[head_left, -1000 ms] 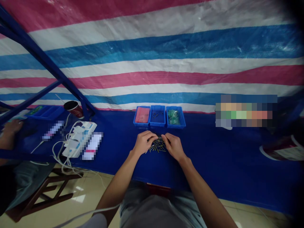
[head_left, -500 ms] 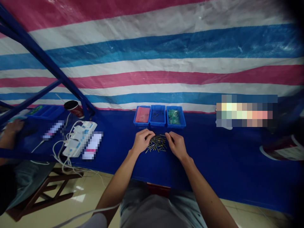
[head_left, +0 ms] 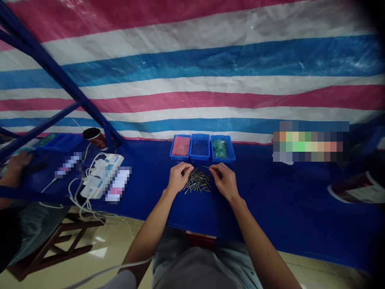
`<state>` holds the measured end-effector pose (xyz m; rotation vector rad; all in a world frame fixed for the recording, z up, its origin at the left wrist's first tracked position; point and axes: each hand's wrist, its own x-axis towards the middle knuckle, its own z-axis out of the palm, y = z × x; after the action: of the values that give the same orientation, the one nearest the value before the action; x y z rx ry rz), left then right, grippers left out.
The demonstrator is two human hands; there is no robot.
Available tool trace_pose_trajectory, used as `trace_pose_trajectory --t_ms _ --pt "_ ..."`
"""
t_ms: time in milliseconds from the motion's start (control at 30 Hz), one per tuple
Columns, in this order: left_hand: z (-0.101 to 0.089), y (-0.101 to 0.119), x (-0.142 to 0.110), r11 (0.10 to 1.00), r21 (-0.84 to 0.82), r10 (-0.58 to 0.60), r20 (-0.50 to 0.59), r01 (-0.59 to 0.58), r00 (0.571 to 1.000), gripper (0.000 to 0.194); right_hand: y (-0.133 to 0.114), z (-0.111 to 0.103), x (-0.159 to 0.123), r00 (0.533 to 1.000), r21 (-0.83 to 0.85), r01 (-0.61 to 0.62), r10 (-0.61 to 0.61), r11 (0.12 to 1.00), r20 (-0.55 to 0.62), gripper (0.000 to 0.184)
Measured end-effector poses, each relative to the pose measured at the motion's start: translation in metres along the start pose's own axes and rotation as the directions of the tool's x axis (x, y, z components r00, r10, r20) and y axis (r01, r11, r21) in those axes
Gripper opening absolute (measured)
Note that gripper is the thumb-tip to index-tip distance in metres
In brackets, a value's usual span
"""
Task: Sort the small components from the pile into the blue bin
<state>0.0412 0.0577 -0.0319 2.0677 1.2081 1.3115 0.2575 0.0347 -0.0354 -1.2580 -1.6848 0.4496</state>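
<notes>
A loose pile of thin metal pins (head_left: 197,182), dark and yellowish, lies on the blue table between my hands. My left hand (head_left: 179,176) is closed in a pinch at the pile's upper left; anything between its fingertips is too small to make out. On the other side, my right hand (head_left: 224,180) pinches one thin metal pin (head_left: 206,166), which sticks out leftward above the pile. Just beyond stand three blue bins: the left bin (head_left: 171,156) with pink packets, the middle bin (head_left: 200,157) with a few thin pieces, the right bin (head_left: 232,154) with green packets.
To the left are a white power strip (head_left: 98,180) with tangled cables, a blurred-out phone (head_left: 118,184) and a dark cup (head_left: 96,138). Another person's hand (head_left: 18,162) rests at the far left. A dark red container (head_left: 357,188) lies at the right. Striped sheeting hangs behind.
The pin in my right hand now points out more clearly toward the left. My left fingertips have shifted slightly up, and the pile shows a little more on its left side.
</notes>
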Motion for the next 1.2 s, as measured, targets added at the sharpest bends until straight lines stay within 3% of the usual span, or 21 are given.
trace_pose_trajectory --t_ms 300,467,567,667,833,1200 --pt "0.000 -0.004 0.001 0.999 -0.006 -0.035 -0.048 0.035 0.998 0.026 -0.022 0.000 0.041 0.986 -0.032 -0.003 -0.002 0.999 -0.166 0.024" --pt "0.000 -0.006 0.000 0.999 -0.006 -0.037 -0.063 0.037 0.997 0.027 -0.017 0.010 0.070 0.977 -0.119 -0.025 -0.001 0.993 -0.212 0.032" --pt "0.000 -0.004 0.001 0.999 -0.010 -0.037 -0.071 0.037 0.997 0.028 -0.011 0.013 0.067 0.978 -0.145 -0.020 -0.010 0.989 -0.207 0.031" --pt "-0.001 -0.003 0.001 0.999 -0.022 -0.040 -0.073 0.038 0.996 0.030 -0.006 0.013 0.050 0.985 -0.123 0.010 -0.030 0.992 -0.167 0.030" --pt "-0.001 -0.001 0.002 0.999 -0.022 -0.043 -0.095 0.041 0.995 0.029 0.001 0.021 0.020 0.999 -0.192 0.046 -0.041 0.980 0.029 0.022" --pt "-0.002 -0.001 0.002 0.999 -0.028 -0.048 -0.092 0.046 0.995 0.026 0.004 0.041 0.014 0.986 -0.303 0.123 -0.082 0.945 0.147 0.008"
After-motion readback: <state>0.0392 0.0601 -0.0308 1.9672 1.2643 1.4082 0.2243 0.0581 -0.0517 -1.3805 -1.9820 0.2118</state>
